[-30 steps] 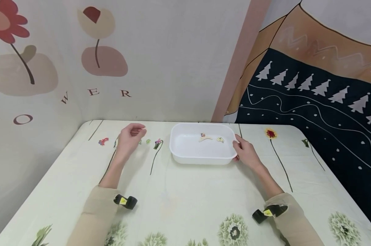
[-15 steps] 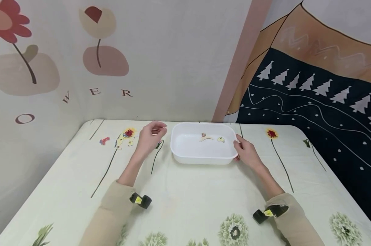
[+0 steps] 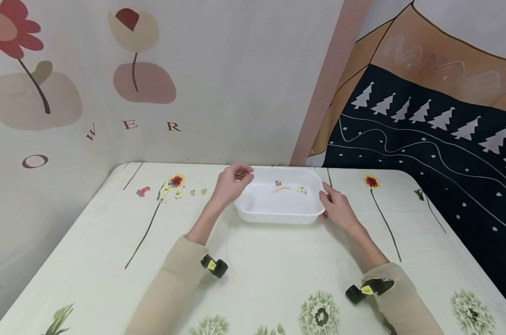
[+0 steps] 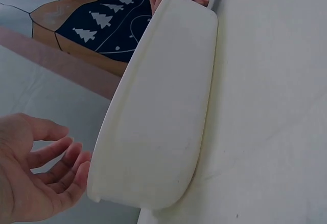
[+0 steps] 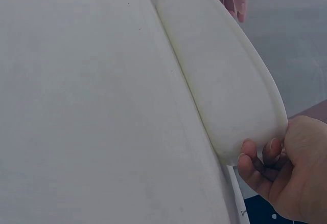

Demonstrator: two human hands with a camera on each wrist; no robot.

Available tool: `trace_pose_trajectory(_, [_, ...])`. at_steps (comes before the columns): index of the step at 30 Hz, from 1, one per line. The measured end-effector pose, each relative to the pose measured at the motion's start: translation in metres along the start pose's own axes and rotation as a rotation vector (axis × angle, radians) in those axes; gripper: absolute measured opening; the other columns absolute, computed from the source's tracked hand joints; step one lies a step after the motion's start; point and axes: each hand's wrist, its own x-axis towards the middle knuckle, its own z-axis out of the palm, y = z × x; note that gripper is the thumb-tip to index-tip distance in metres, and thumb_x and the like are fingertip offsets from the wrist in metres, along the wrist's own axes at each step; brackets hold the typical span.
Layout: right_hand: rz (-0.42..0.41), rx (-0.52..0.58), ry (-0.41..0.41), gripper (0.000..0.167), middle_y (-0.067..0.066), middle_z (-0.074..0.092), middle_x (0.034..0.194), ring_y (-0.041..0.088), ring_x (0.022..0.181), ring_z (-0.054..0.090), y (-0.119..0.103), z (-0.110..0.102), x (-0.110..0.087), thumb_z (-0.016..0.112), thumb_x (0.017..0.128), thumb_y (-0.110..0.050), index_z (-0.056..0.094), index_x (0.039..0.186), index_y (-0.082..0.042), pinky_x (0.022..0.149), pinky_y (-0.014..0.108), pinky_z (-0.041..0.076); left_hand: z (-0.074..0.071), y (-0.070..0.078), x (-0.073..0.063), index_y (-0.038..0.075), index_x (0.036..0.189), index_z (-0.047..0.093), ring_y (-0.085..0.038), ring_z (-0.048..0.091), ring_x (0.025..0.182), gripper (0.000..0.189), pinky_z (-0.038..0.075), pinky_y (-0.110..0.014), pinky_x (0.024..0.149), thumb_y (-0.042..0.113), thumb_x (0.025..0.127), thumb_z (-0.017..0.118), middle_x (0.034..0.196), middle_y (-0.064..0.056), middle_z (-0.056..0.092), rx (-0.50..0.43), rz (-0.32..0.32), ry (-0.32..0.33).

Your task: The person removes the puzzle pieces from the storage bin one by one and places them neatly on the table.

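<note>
A white plastic tray [image 3: 278,217] stands near the back of the table, with a few small flat pieces lying in it, among them a pale curved piece [image 3: 282,188] and a yellowish piece [image 3: 302,190]. My right hand [image 3: 340,209] grips the tray's right end, fingers curled beneath the rim in the right wrist view. Over the tray's left end is my left hand [image 3: 232,186], its fingers loosely bent. The left wrist view shows this hand [image 4: 43,170] beside the rim, thumb apart from the fingers, with nothing visible between them.
Left of the tray lie a red and blue piece [image 3: 143,191], a larger yellow cut-out piece [image 3: 163,190] and two small green pieces [image 3: 204,191]. The tablecloth [image 3: 269,260] bears printed flowers. Fabric walls [image 3: 232,93] rise behind the table.
My left hand has moved right, from above the small pieces on the table to the tray's left end. The right hand and the tray have stayed in place.
</note>
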Motion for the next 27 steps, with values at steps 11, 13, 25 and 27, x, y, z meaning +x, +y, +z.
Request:
trace_pose_trajectory(11, [0.0,0.005,0.005,0.053,0.01,0.061,0.069,0.021,0.055,0.059,0.002,0.001,0.002,0.041,0.108,-0.019,0.032,0.153,0.007,0.052,0.029,0.052,0.031,0.007,0.017,0.0,0.111,0.068,-0.028,0.065,0.099,0.017,0.052,-0.037,0.089,0.009,0.097,0.065,0.102,-0.013,0.07,0.064,-0.065,-0.131])
trace_pose_trajectory(13, [-0.002,0.006,0.004,0.053,0.01,0.061,0.068,0.021,0.055,0.059,0.002,0.001,0.002,0.041,0.108,-0.018,0.032,0.153,0.008,0.052,0.029,0.052,0.036,0.004,0.021,0.0,0.11,0.068,-0.027,0.065,0.098,0.016,0.052,-0.035,0.086,0.009,0.097,0.065,0.101,-0.013,0.07,0.078,-0.072,-0.143])
trace_pose_trajectory(25, [-0.01,0.01,0.003,0.052,0.011,0.063,0.07,0.021,0.055,0.059,0.002,0.001,0.002,0.042,0.108,-0.017,0.032,0.153,0.008,0.051,0.029,0.052,0.059,0.001,0.04,-0.004,0.106,0.067,-0.024,0.062,0.091,0.015,0.049,-0.027,0.077,0.002,0.093,0.065,0.095,-0.013,0.068,0.195,-0.074,-0.205])
trace_pose_trajectory(27, [-0.01,0.007,0.002,0.053,0.011,0.063,0.07,0.02,0.054,0.059,0.003,0.001,0.002,0.042,0.108,-0.017,0.032,0.153,0.008,0.051,0.029,0.052,0.063,0.001,0.042,-0.005,0.106,0.067,-0.023,0.062,0.089,0.015,0.048,-0.027,0.076,0.001,0.093,0.066,0.094,-0.013,0.068,0.211,-0.074,-0.221])
